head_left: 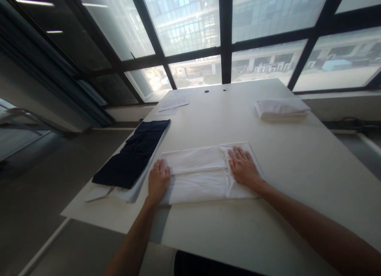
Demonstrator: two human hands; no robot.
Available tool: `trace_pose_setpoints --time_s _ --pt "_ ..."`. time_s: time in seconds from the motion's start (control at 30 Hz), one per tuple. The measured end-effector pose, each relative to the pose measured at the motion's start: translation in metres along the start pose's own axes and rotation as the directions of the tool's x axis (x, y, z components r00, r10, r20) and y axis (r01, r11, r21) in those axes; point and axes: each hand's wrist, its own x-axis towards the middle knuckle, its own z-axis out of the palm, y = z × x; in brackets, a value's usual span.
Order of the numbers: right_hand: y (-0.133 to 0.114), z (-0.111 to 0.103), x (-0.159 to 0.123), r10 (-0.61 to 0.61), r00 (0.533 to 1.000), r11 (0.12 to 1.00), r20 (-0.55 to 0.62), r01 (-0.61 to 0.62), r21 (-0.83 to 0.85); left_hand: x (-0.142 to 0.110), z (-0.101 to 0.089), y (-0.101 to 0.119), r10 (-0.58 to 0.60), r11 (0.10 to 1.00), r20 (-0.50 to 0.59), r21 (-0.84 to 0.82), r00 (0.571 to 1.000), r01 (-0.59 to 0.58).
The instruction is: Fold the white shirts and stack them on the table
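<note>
A white cloth garment [198,182] lies in a long folded strip across the near part of the table, its right end doubled over. On that doubled end my right hand [243,166] presses flat, fingers spread. My left hand [159,178] rests at the strip's left end, fingers stretched forward over its edge. Neither hand grips the fabric. Part of the cloth is hidden under both palms.
Dark navy folded cloth [133,155] lies over white fabric along the table's left edge. A folded white stack [281,108] sits at the far right. Paper sheets [175,101] lie at the back left. The white table [300,168] reaches the windows.
</note>
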Motion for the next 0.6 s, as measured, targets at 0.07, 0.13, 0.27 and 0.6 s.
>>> trace_pose_setpoints --time_s 0.07,0.13,0.27,0.6 --pt "0.0 0.0 0.0 -0.001 1.0 1.0 -0.007 0.001 -0.006 -0.003 -0.004 -0.006 -0.046 0.999 -0.041 -0.019 0.998 0.045" --pt "0.0 0.0 -0.001 0.0 1.0 1.0 -0.014 0.0 -0.009 -0.003 -0.011 -0.014 -0.112 0.993 -0.035 -0.046 0.993 0.11" --pt "0.0 0.001 0.0 -0.003 1.0 1.0 -0.011 0.003 -0.007 0.0 -0.026 -0.032 -0.29 0.926 0.173 -0.197 0.941 0.321" --pt "0.001 0.004 0.001 -0.001 1.0 1.0 -0.004 0.002 0.03 0.007 -0.052 -0.018 -0.24 0.564 0.49 -0.632 0.838 0.532"
